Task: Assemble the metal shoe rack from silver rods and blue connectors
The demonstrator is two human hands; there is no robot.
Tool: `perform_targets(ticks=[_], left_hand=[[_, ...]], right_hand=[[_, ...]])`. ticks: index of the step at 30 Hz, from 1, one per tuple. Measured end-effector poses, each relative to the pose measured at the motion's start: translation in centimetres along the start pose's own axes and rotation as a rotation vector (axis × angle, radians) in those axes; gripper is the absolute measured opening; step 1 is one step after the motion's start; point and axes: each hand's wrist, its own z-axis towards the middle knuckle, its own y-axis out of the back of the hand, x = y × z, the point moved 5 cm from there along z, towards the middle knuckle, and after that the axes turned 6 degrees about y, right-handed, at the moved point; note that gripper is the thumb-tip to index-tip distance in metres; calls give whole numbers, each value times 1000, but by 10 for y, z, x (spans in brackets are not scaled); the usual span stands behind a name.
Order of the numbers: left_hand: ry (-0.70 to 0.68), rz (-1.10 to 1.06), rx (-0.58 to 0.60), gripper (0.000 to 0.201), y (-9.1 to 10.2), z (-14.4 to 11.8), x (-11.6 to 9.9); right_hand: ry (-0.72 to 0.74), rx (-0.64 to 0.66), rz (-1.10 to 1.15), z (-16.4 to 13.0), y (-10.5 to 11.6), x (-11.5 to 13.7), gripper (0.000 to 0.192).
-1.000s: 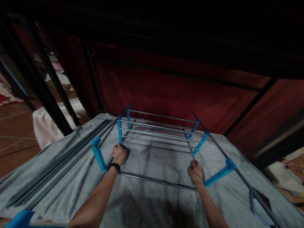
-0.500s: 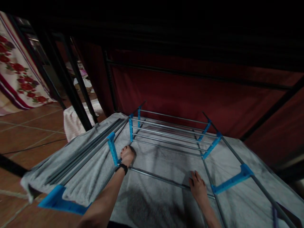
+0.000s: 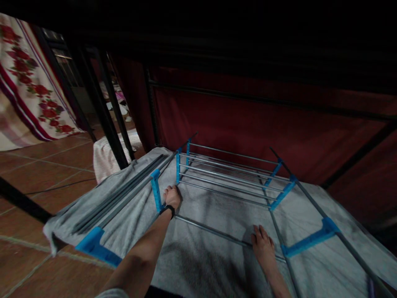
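Grey towelling, soft and rumpled, covers the surface (image 3: 217,269) and gives the metal rack frame (image 3: 229,178) a padded bed, so the thin rods lie flat without sliding. That frame sits at the middle of the view, running toward 12 o'clock until it nearly meets the dark red fabric wall (image 3: 248,124).

It is built of slim silver rods, round and smooth, slotted into bright blue plastic connectors (image 3: 156,190) with flat, angular bodies. Four or five rods lie parallel at the far end like a shelf; one single crossbar (image 3: 211,231) spans the near part.

The left hand (image 3: 172,196) is curled closed at about 10 o'clock, resting where the crossbar meets the left side rail, beside a blue connector; whether its fingers wrap the rod I cannot tell. A black band circles that wrist. The right hand (image 3: 263,246) lies at about 4 o'clock, fingers spread and palm down, pressed over the crossbar's right end against the towel, as if pinning it.

Loose dark poles (image 3: 124,190) lie bundled along the towel's left edge at 9 o'clock. Beyond them are terracotta floor tiles (image 3: 40,169) and a floral cloth (image 3: 27,82).
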Motion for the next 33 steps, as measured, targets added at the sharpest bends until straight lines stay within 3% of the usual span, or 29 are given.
perform_targets(ticks=[4,7,12,15,19,24,28,33], left_hand=[[-21,7,-32,35,9,-13,-4],[-103,-2,-70,41,10,-47,-8],[-400,-56,-170,44,-12,-128,3],[-506,-32,-182,44,-27,-152,24],[-595,74,-113,38,-26,-152,36],[-639,156,-49,38,-11,-146,27],[-676,181,-39,43,-9,-146,26],[-738,160,-93,50,-11,-145,33]], right_hand=[[56,-86,-2,-5,4,2,51],[142,-187,15,-17,6,11,52],[348,-222,50,-49,-4,38,47],[382,-217,51,-59,-9,47,45],[378,-227,46,-60,-7,48,44],[431,-281,97,-57,-10,42,44],[445,-293,141,-55,-10,41,42],[361,-217,197,-58,16,63,39]])
